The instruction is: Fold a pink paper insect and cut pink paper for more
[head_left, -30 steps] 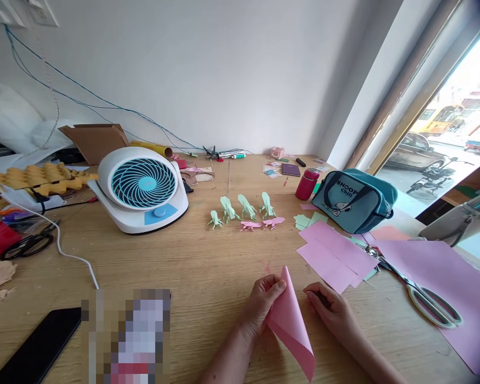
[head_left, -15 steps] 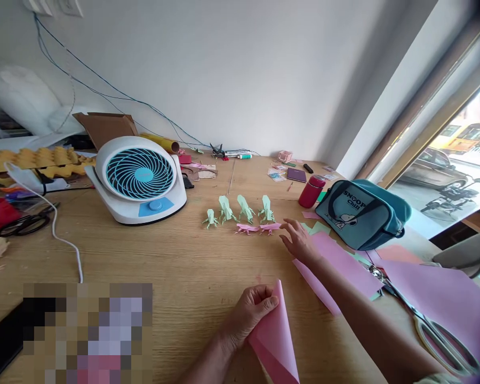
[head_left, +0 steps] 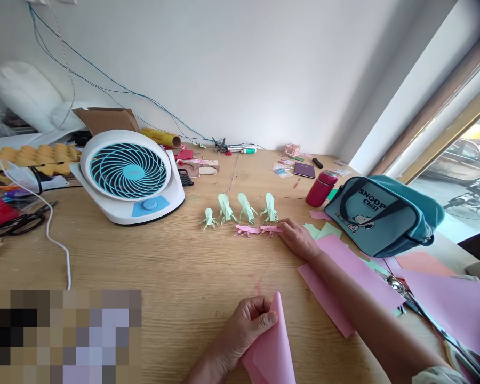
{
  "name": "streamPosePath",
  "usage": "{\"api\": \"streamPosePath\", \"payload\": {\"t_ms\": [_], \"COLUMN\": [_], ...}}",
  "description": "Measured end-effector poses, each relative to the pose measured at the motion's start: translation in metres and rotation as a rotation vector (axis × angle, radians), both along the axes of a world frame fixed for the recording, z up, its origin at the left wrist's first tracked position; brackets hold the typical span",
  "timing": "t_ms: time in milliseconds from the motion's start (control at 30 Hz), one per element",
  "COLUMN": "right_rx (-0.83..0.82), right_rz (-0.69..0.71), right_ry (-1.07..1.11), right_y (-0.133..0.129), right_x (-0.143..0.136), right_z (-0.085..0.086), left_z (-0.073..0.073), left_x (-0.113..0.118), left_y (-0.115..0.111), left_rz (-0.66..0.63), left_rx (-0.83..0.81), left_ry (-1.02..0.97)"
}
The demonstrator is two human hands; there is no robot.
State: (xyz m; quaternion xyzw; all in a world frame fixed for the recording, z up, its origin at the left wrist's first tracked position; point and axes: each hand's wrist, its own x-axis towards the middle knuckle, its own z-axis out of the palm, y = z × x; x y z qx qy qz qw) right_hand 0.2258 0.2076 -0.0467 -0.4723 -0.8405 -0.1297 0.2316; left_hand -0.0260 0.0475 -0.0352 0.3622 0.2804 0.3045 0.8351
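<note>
My left hand (head_left: 246, 330) pinches a folded pink sheet of paper (head_left: 275, 349) near its pointed top, with the sheet hanging below the thumb. Farther out, my right hand (head_left: 300, 239) has its fingers drawn together at the right end of a pink origami insect (head_left: 269, 230); the fingertips partly hide that end. A second pink origami insect (head_left: 246, 230) stands just left of it. Behind the pink pair is a row of several light green origami insects (head_left: 246, 208), the leftmost one smaller. Pink paper sheets (head_left: 354, 266) lie beneath and beside my right forearm.
A white and blue fan (head_left: 130, 173) stands at the left, its white cord trailing forward. To the right are a red bottle (head_left: 321, 188), a teal bag (head_left: 378, 216) and large scissors (head_left: 444, 336) on paper. A purple booklet (head_left: 304, 170) lies near the wall.
My right hand has lowered onto the right end of the pink insect, its spread fingers coming together. My left hand still holds the folded sheet. The view has shifted slightly.
</note>
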Motion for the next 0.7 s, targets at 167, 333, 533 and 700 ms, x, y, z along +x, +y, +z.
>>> {"api": "streamPosePath", "payload": {"t_ms": [167,333,533,700], "right_rx": [0.040,0.084,0.127,0.148], "right_rz": [0.018,0.053,0.071,0.063], "right_ry": [-0.038,-0.079,-0.108,-0.112], "right_y": [0.0029,0.0042,0.0055,0.0068], "right_x": [-0.0011,-0.0002,0.0002,0.0016], "right_z": [-0.0001,-0.0007,-0.0025,-0.0046], "left_z": [0.0006,-0.0012,-0.0027,-0.0005], "left_x": [-0.0010,-0.0018,-0.0009,0.0003], "left_y": [0.0007,0.0012,0.0012,0.0007], "left_rz": [-0.008,-0.015,-0.013,0.003], "left_rx": [0.028,0.059,0.051,0.042], "left_ry": [0.012,0.013,0.014,0.026]}}
